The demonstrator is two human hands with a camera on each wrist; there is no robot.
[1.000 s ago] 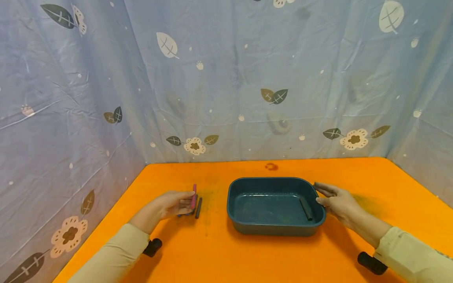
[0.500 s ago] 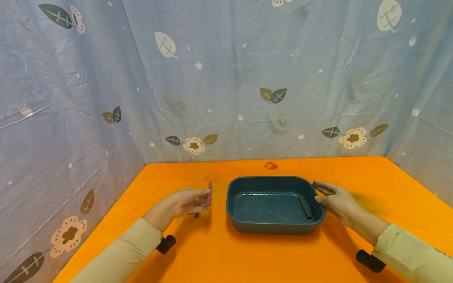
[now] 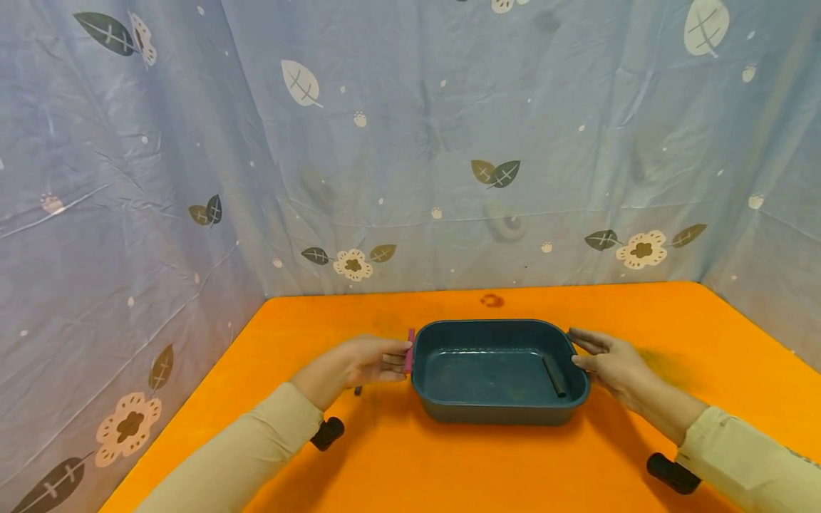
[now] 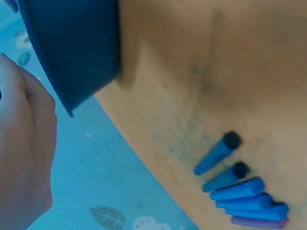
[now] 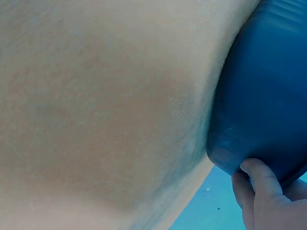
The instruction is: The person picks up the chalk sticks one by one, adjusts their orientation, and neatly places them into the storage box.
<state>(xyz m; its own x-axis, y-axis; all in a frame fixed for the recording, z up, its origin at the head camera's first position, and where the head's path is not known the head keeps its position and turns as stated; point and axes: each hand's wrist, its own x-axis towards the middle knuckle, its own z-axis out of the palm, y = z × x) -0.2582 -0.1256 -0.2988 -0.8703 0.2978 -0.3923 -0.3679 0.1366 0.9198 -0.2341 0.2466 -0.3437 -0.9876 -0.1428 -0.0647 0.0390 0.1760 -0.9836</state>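
Observation:
In the head view my left hand [image 3: 372,360] pinches a slim pink stick [image 3: 409,350], chalk- or crayon-like, held upright against or just beside the left rim of a dark teal rectangular tub [image 3: 500,415]. The left wrist view shows the back of that hand [image 4: 26,143]; the stick is hidden there. A dark stick [image 3: 554,376] lies inside the tub at its right end. My right hand [image 3: 616,370] touches the tub's right end from outside with fairly straight fingers. Its thumb [image 5: 261,177] rests against the tub wall in the right wrist view.
Several more sticks [image 4: 249,195] lie in a fanned row on the orange table [image 3: 410,463]; in the head view my left hand mostly covers them, leaving one dark end [image 3: 358,390]. Patterned cloth [image 3: 398,142] walls the table at the back and sides.
My left hand has carried the pink stick from the row of sticks rightward to the tub's left rim. The right hand and the tub have stayed in place.

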